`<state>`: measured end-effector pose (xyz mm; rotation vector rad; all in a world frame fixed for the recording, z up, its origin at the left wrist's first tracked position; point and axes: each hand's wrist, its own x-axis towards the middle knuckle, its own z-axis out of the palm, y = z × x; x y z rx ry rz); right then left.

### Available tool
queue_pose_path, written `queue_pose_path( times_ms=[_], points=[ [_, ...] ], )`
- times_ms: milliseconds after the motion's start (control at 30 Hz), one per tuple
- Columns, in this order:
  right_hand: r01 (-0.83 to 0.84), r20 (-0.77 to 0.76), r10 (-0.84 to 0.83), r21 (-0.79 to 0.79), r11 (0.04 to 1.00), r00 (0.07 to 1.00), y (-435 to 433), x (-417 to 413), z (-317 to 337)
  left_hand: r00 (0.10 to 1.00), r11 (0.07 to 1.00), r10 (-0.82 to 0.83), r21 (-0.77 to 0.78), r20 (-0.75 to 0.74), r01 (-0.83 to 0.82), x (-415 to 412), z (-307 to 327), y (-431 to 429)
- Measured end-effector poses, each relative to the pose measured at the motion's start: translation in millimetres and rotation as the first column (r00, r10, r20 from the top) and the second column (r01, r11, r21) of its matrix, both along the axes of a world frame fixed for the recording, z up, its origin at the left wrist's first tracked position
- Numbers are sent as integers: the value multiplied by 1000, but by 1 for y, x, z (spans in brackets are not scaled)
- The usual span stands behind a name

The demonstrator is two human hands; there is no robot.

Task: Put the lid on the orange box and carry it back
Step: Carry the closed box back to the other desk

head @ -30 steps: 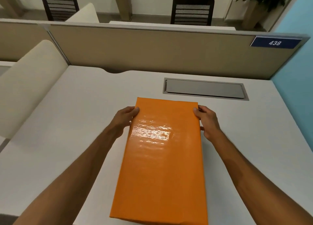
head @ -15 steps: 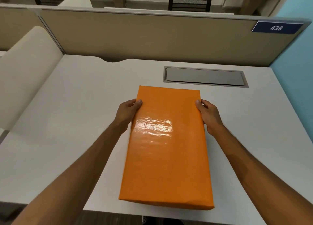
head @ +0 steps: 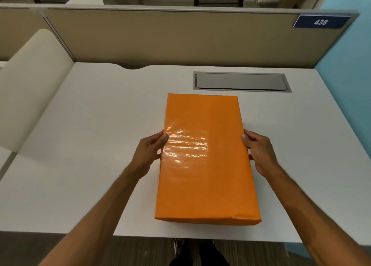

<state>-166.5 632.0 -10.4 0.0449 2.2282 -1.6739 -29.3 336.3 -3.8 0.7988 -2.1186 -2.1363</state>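
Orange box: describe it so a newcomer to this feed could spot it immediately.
Start at the white desk in front of the tan partition bearing the blue 438 sign. Nearer than the grey cable hatch lies the orange box, lid on, left hand and right hand on its long sides. It is the only glossy, brightly coloured thing there.

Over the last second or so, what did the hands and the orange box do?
Both the left hand and the right hand slid back along the orange box's long sides, from near its far corners toward the middle. The view shifted, so whether the box moved is unclear. Both hands kept gripping it; the lid stayed on.
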Motion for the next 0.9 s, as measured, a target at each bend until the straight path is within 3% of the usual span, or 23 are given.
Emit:
queue_pose_path(
  times_ms=[267,533,900],
  points=[
    [-10,54,13,-60,998,998,7,22,10,999,999,24,-20,-34,-25,9,4,11],
    [43,19,-41,-123,991,999,37,52,-3,979,978,200,-59,-43,-202,53,-10,31],
    [-56,154,104,-286,957,983,41,63,4,972,945,225,228,69,-235,57,2,41]
  ],
)
